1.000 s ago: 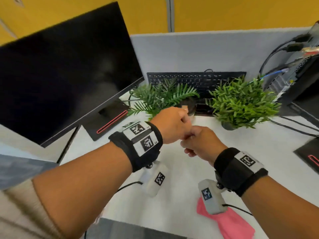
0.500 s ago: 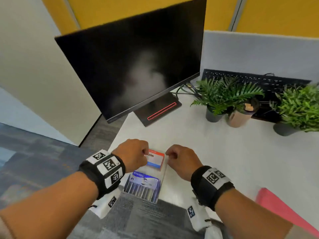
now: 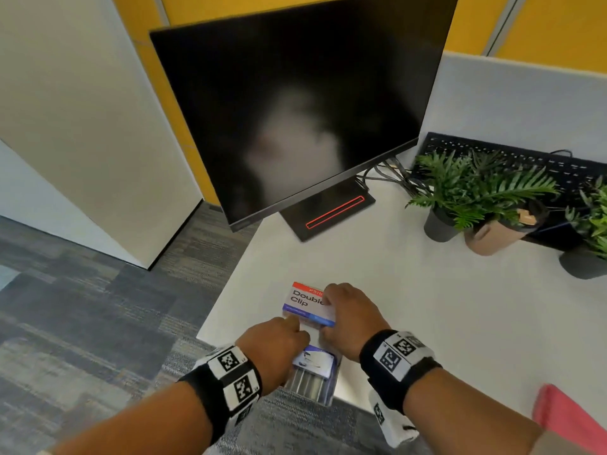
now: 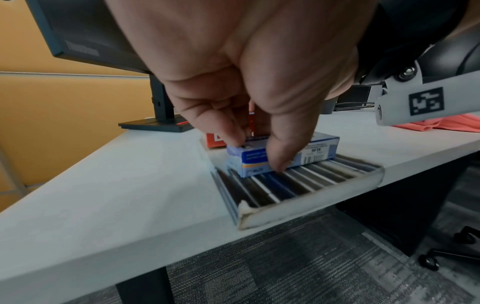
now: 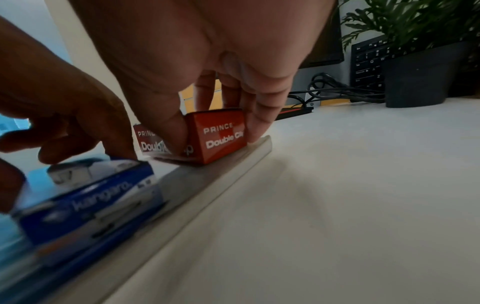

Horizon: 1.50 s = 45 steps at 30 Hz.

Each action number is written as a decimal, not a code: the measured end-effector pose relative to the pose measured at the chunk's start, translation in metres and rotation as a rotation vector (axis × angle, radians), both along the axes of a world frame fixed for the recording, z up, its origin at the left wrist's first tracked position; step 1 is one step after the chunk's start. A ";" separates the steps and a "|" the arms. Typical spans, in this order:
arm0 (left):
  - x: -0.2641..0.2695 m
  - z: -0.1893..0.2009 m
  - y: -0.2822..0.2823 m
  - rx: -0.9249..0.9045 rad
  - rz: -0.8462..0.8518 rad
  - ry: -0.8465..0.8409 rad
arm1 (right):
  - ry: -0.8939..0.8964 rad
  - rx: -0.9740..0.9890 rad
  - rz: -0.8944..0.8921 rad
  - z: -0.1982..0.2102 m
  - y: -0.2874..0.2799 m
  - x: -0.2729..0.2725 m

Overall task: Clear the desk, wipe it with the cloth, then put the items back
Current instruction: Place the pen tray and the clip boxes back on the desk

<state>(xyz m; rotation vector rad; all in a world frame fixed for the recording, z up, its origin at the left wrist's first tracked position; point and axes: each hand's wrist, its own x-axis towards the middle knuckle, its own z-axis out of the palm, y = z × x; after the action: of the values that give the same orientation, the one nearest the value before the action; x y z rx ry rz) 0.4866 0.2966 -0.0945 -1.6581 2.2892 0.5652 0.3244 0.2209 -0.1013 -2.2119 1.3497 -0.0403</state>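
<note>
Right hand (image 3: 353, 318): grip closed on the small red-and-white cardboard box of double clips (image 3: 307, 302), thumb on one side face and fingers (image 5: 255, 121) on the other, the box sitting on the far end of the clear plastic pen case (image 3: 312, 385). Left hand (image 3: 276, 349): grip pinching the small blue-and-white cardboard staple box (image 4: 281, 153), which rests on the same case nearer the table's front edge. The case, showing a row of dark pens through its lid, lies at the near left corner of the white table (image 3: 410, 290) and overhangs that edge slightly.

Change: a second ago both hands were at the far middle of the table by the plants; half a second ago they had reached this corner and hovered at the boxes; now each hand has taken hold of one box. Judged from this, the clearing step is in hand and the two boxes are about to be lifted off.

Farther out: the black monitor (image 3: 305, 106) on its red-lined stand at far left; two green potted plants (image 3: 460, 192), a tan paper cup (image 3: 499, 233) and a black keyboard (image 3: 525, 159) against the far partition. The pink cloth (image 3: 568, 418) lies at the near right edge, unused, so wiping is not yet begun.
</note>
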 end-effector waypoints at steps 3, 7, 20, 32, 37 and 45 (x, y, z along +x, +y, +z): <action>0.001 -0.001 -0.003 0.015 -0.005 0.026 | -0.091 0.012 -0.059 0.009 -0.013 0.005; 0.003 -0.004 -0.004 0.016 -0.008 0.053 | -0.120 -0.033 -0.150 0.017 -0.045 0.021; 0.019 -0.011 0.000 -0.005 0.028 0.089 | -0.082 -0.143 -0.145 0.012 -0.039 0.026; 0.072 -0.007 -0.013 -0.102 0.509 0.168 | -0.145 0.055 0.130 -0.001 -0.004 0.059; 0.061 -0.017 -0.020 -0.121 0.805 0.168 | -0.120 0.051 0.108 -0.016 -0.020 0.084; 0.047 -0.024 -0.023 -0.086 0.871 0.125 | -0.067 0.000 0.104 -0.017 -0.011 0.083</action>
<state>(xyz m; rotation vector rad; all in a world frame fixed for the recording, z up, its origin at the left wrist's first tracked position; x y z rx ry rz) 0.5339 0.2741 -0.1189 -2.7053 1.5683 0.7463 0.4077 0.2097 -0.1188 -2.2569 1.1971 -0.0748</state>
